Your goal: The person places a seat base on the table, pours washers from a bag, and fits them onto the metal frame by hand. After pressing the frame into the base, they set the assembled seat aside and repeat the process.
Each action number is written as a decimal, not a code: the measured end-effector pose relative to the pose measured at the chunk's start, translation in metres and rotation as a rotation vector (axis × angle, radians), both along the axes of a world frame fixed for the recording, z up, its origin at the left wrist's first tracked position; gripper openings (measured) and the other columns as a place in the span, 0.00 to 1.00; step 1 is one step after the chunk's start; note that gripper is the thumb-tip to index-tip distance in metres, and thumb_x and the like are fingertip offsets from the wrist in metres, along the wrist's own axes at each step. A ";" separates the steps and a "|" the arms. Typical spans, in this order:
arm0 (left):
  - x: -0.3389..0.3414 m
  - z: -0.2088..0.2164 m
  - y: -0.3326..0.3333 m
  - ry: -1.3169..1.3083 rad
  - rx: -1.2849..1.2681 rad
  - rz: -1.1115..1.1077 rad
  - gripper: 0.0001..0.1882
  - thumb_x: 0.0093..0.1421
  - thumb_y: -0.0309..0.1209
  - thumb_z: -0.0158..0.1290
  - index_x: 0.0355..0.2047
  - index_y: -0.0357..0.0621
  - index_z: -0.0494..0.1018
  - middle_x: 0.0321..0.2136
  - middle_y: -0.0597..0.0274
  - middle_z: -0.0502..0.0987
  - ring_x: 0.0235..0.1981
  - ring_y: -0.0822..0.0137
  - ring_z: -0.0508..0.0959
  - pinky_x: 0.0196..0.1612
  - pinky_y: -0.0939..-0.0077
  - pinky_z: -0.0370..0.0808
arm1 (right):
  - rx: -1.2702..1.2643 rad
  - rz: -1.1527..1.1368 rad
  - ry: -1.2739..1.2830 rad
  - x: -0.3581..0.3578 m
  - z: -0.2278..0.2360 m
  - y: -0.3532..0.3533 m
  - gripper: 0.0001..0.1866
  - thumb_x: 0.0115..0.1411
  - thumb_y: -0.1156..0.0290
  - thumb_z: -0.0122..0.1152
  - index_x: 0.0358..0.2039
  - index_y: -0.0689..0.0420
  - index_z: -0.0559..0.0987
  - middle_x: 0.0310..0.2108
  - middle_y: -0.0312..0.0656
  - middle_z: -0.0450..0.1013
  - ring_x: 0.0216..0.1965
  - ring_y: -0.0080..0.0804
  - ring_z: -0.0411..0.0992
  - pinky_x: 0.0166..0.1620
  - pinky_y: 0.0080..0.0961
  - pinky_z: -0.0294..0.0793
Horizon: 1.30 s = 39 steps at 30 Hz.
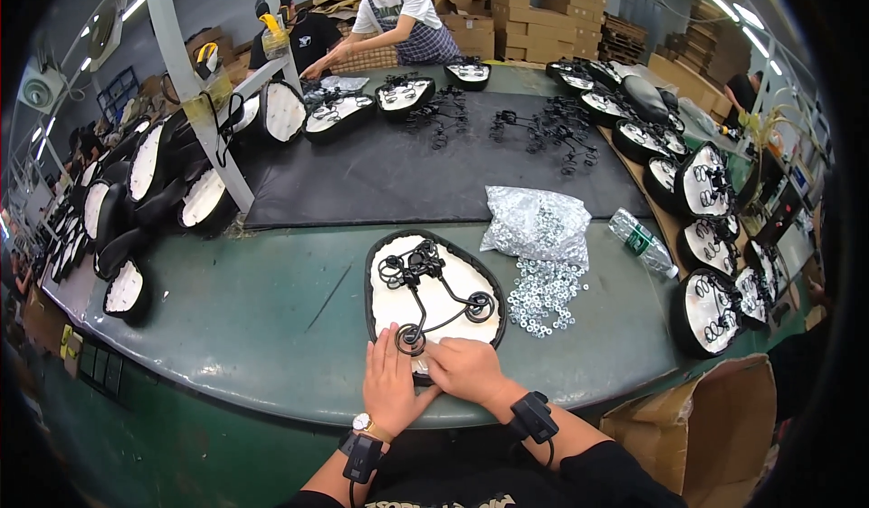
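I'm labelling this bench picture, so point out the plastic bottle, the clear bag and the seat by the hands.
Plastic bottle [644, 244]: head view, on its label.
Clear bag [536, 225]: head view, bulging middle.
Seat [441, 303]: head view, white face between wires.

At the near edge of the bench [226, 327], the right hand [468, 370] conceals part of the seat base [394, 311]; anything within its grasp is obscured. Beyond the far edge, the head of a standing person [416, 19] is cut off. Leftmost seats [69, 247]: too small to count.
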<state>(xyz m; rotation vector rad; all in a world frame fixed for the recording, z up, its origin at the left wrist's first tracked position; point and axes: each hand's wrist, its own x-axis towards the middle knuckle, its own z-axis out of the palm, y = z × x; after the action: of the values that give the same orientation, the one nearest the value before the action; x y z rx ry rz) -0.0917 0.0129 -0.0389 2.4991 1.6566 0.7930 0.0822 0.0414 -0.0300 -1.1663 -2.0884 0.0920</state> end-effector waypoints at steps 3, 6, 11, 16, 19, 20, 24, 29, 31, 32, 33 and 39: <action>0.003 0.002 0.003 -0.035 -0.005 -0.019 0.53 0.46 0.48 0.71 0.67 0.36 0.60 0.70 0.40 0.57 0.71 0.41 0.56 0.71 0.41 0.53 | -0.042 0.046 -0.054 0.000 -0.005 0.008 0.11 0.55 0.66 0.64 0.40 0.46 0.86 0.21 0.33 0.72 0.23 0.35 0.74 0.26 0.32 0.73; -0.014 -0.005 0.003 -0.074 -0.011 -0.079 0.52 0.48 0.45 0.72 0.68 0.36 0.59 0.69 0.40 0.58 0.71 0.39 0.56 0.71 0.39 0.53 | 0.019 0.108 0.097 0.002 0.001 0.005 0.08 0.56 0.65 0.64 0.36 0.47 0.85 0.21 0.34 0.72 0.24 0.36 0.75 0.27 0.33 0.74; -0.054 0.004 0.029 -0.200 0.064 -0.332 0.40 0.46 0.32 0.72 0.59 0.39 0.68 0.64 0.45 0.68 0.66 0.40 0.66 0.68 0.48 0.64 | -0.138 0.030 -0.102 0.005 -0.004 0.004 0.11 0.60 0.60 0.63 0.41 0.47 0.85 0.23 0.35 0.73 0.26 0.37 0.76 0.30 0.36 0.75; -0.090 0.030 0.082 0.117 0.184 -0.439 0.25 0.36 0.25 0.70 0.38 0.48 0.76 0.48 0.55 0.76 0.56 0.48 0.75 0.64 0.46 0.69 | -0.011 0.236 0.076 0.020 -0.002 -0.002 0.08 0.59 0.65 0.64 0.38 0.49 0.85 0.24 0.35 0.76 0.29 0.37 0.77 0.31 0.35 0.76; -0.087 0.040 0.074 0.268 0.241 -0.558 0.20 0.35 0.32 0.70 0.31 0.50 0.76 0.34 0.61 0.74 0.41 0.55 0.77 0.51 0.52 0.74 | 0.076 0.032 0.474 0.046 -0.012 -0.015 0.09 0.53 0.76 0.68 0.36 0.53 0.87 0.26 0.35 0.77 0.28 0.34 0.75 0.32 0.30 0.76; -0.086 0.042 0.062 0.265 0.239 -0.561 0.20 0.35 0.32 0.70 0.31 0.50 0.76 0.34 0.61 0.74 0.41 0.55 0.77 0.51 0.52 0.74 | 0.077 -0.073 0.522 0.064 -0.012 -0.017 0.08 0.54 0.76 0.68 0.35 0.52 0.87 0.26 0.36 0.77 0.28 0.32 0.76 0.33 0.29 0.77; -0.056 0.044 0.003 0.255 0.249 -0.487 0.20 0.43 0.48 0.70 0.21 0.54 0.70 0.21 0.67 0.63 0.25 0.61 0.69 0.31 0.63 0.60 | 0.011 -0.421 0.378 0.141 -0.034 -0.029 0.06 0.55 0.72 0.69 0.35 0.52 0.87 0.29 0.38 0.79 0.30 0.36 0.79 0.35 0.31 0.80; 0.042 0.034 0.020 0.089 0.039 -0.137 0.15 0.52 0.38 0.67 0.32 0.46 0.73 0.30 0.56 0.73 0.34 0.52 0.75 0.36 0.56 0.69 | -0.008 -0.527 0.054 0.152 -0.058 -0.021 0.06 0.56 0.66 0.69 0.35 0.47 0.85 0.32 0.37 0.78 0.34 0.40 0.79 0.35 0.36 0.80; 0.058 0.026 0.032 0.102 0.043 -0.042 0.17 0.53 0.35 0.66 0.39 0.43 0.74 0.34 0.54 0.74 0.38 0.51 0.76 0.39 0.55 0.69 | -0.004 -0.504 -0.125 0.139 -0.063 -0.013 0.07 0.57 0.66 0.68 0.37 0.47 0.84 0.29 0.37 0.74 0.32 0.37 0.78 0.31 0.35 0.79; 0.057 0.022 0.033 0.090 0.085 -0.026 0.18 0.53 0.34 0.66 0.41 0.43 0.74 0.35 0.54 0.74 0.38 0.51 0.76 0.40 0.54 0.69 | 0.005 -0.483 -0.118 0.136 -0.063 -0.014 0.06 0.57 0.66 0.68 0.37 0.47 0.84 0.29 0.35 0.74 0.32 0.36 0.78 0.31 0.34 0.79; 0.052 0.028 0.030 0.008 0.183 -0.083 0.18 0.51 0.35 0.68 0.39 0.43 0.75 0.33 0.56 0.74 0.37 0.52 0.76 0.40 0.54 0.68 | 0.012 -0.457 -0.105 0.133 -0.062 -0.019 0.06 0.58 0.66 0.68 0.36 0.46 0.84 0.28 0.34 0.73 0.32 0.36 0.77 0.31 0.34 0.79; -0.082 0.036 -0.020 -0.122 0.215 -0.062 0.36 0.44 0.38 0.74 0.51 0.39 0.73 0.48 0.45 0.74 0.54 0.42 0.71 0.60 0.48 0.67 | -0.009 -0.480 0.047 0.141 -0.059 -0.038 0.07 0.58 0.66 0.67 0.37 0.49 0.83 0.31 0.36 0.73 0.34 0.38 0.78 0.35 0.35 0.79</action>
<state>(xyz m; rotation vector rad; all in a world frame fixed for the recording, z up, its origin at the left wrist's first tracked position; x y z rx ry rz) -0.1735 -0.0066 -0.0030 2.5630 1.5220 1.1479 0.2234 0.0030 -0.0888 -1.6197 -1.7161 -0.0975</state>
